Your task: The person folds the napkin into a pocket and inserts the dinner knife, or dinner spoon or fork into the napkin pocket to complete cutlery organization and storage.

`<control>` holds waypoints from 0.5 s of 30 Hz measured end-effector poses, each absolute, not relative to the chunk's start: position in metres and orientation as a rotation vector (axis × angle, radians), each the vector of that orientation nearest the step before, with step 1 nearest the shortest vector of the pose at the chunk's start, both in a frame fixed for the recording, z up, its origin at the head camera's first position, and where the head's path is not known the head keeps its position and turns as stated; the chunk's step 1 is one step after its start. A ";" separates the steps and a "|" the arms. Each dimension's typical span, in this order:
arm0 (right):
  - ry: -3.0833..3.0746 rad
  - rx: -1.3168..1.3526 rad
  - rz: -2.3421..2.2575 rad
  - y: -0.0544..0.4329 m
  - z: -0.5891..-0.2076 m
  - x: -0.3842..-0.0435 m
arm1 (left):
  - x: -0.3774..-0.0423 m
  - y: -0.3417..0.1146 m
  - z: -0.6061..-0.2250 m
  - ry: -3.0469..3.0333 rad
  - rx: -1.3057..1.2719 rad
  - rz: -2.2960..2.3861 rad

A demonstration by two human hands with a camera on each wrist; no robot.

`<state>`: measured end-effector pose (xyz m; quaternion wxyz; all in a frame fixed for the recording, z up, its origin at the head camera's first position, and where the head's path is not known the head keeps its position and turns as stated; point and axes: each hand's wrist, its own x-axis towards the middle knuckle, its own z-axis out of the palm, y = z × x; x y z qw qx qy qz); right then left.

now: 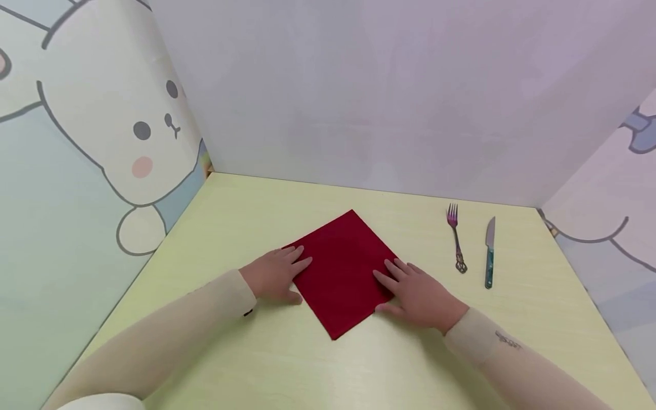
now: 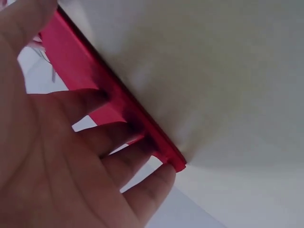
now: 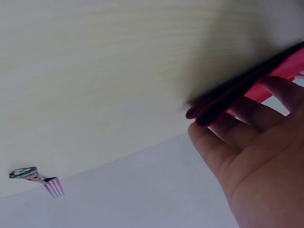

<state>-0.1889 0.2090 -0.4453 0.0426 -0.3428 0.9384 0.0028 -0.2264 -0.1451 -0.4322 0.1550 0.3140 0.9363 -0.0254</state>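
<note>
A dark red cloth napkin (image 1: 340,273), folded into a square, lies flat on the table with one corner toward the back and one toward the front. My left hand (image 1: 274,276) rests on its left corner, fingers spread and fairly straight. On the right corner lies my right hand (image 1: 417,293), its fingers also extended over the cloth. In the left wrist view the fingertips touch the top of the napkin's edge (image 2: 142,118). The right wrist view shows thick folded layers at the napkin's corner (image 3: 209,111) under the fingers.
To the right of the napkin lie a fork (image 1: 456,239) with an ornate handle and a knife (image 1: 490,253) with a green handle. The pale yellow table (image 1: 246,210) meets a plain wall (image 1: 369,102) at the back and cartoon-printed panels (image 1: 92,171) at both sides.
</note>
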 end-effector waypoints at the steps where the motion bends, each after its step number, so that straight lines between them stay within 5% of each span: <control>1: 2.882 -1.029 0.014 0.209 -0.445 -0.191 | -0.223 -0.144 -0.433 2.684 0.907 -0.064; 15: 2.841 -0.742 -0.040 0.197 -0.444 -0.243 | -0.168 -0.127 -0.438 2.733 0.973 0.034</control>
